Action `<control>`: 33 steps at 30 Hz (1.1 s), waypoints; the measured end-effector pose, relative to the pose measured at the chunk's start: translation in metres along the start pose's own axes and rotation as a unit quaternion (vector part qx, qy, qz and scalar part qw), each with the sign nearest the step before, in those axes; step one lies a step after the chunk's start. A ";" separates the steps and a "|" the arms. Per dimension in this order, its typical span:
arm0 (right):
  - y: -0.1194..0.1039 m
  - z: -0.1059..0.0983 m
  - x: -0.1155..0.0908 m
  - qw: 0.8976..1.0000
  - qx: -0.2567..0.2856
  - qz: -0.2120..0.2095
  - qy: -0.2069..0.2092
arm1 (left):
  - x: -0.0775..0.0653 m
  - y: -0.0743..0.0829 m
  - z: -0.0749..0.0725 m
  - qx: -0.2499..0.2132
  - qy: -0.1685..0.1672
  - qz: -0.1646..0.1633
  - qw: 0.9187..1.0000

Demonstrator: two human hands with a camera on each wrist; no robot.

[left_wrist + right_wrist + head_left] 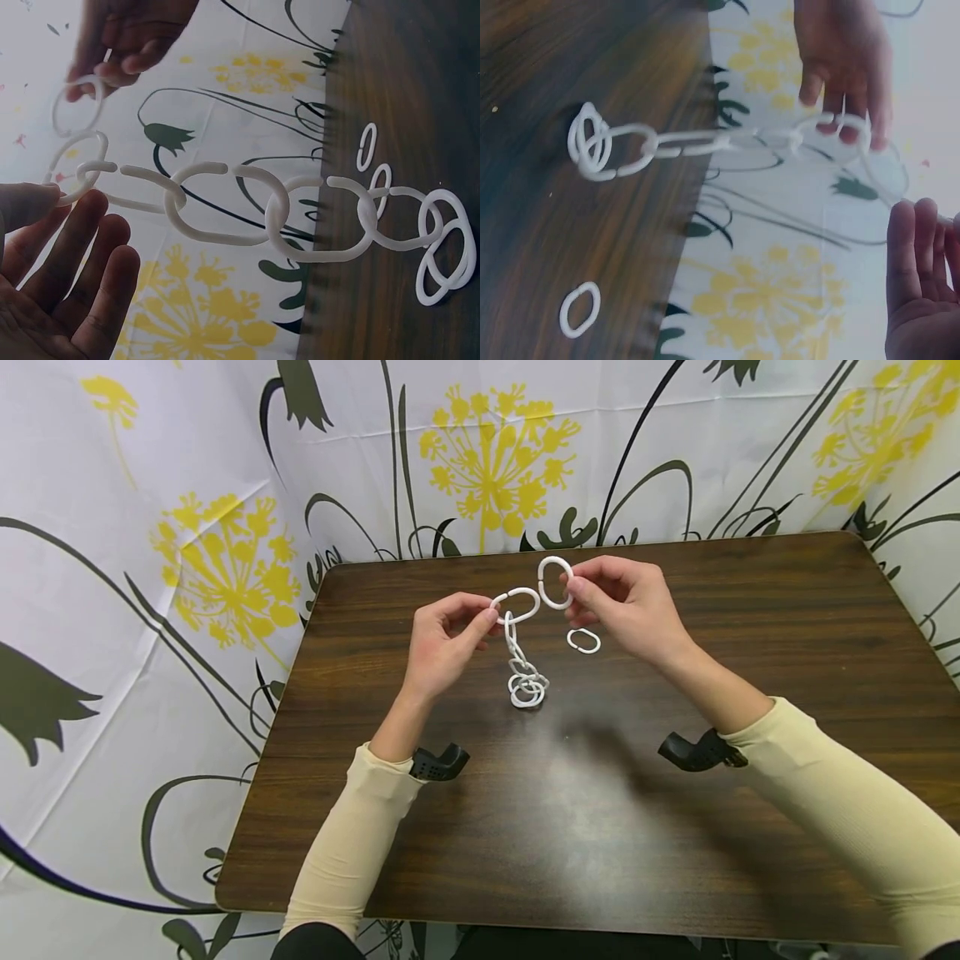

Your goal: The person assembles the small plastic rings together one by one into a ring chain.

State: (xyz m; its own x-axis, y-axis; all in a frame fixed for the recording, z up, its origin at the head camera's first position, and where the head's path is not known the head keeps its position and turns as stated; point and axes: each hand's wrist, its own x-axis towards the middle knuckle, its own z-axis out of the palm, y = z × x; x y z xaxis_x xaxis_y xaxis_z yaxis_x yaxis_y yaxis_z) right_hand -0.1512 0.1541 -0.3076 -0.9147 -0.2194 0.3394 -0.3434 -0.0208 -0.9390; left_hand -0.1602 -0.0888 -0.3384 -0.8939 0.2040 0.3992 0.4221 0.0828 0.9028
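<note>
My left hand [444,639] pinches the top link of a white plastic chain [513,647] between thumb and forefinger. From there the chain hangs down, and its lower links lie heaped on the table. In the left wrist view, each chain link [217,240] is an oval with a small gap in its side. My right hand [626,606] pinches a separate white oval link [542,583], held up just right of the chain's top link. Whether those two links touch is unclear. One loose white link [583,652] lies on the table below my right hand.
The dark wood-grain table [420,835] spreads beneath both hands. A white curtain [360,452] with yellow and grey flower prints stands along the table's back and left edges. Each forearm bears a black wrist mount, such as the one on the right [693,752].
</note>
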 end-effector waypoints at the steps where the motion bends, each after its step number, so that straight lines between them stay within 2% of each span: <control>1: -0.002 0.003 0.000 1.000 0.009 -0.001 -0.004 | 0.000 0.004 0.000 0.002 0.000 -0.001 1.000; 7: -0.006 0.015 0.001 1.000 -0.001 -0.003 -0.029 | -0.003 0.025 0.003 0.001 -0.007 -0.009 1.000; 10: -0.005 0.018 0.003 0.999 -0.017 0.004 -0.035 | -0.003 0.028 0.004 0.003 -0.007 -0.011 1.000; 16: -0.004 0.023 0.006 0.998 -0.043 0.017 -0.046 | -0.004 0.029 0.004 0.005 -0.008 -0.012 1.000; 25: -0.003 0.029 0.008 0.994 -0.093 -0.014 -0.053 | -0.003 0.029 0.004 0.014 -0.013 -0.001 1.000; 33: -0.004 0.030 0.010 0.992 -0.115 -0.020 -0.053 | -0.004 0.030 0.005 0.030 -0.009 0.001 1.000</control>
State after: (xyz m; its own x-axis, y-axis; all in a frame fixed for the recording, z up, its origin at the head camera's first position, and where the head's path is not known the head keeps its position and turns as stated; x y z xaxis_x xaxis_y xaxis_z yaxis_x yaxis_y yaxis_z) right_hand -0.1526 0.1231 -0.3024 -0.8759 -0.3240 0.3576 -0.4301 0.1881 -0.8830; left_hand -0.1433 -0.0822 -0.3132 -0.8908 0.2219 0.3966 0.4318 0.1409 0.8909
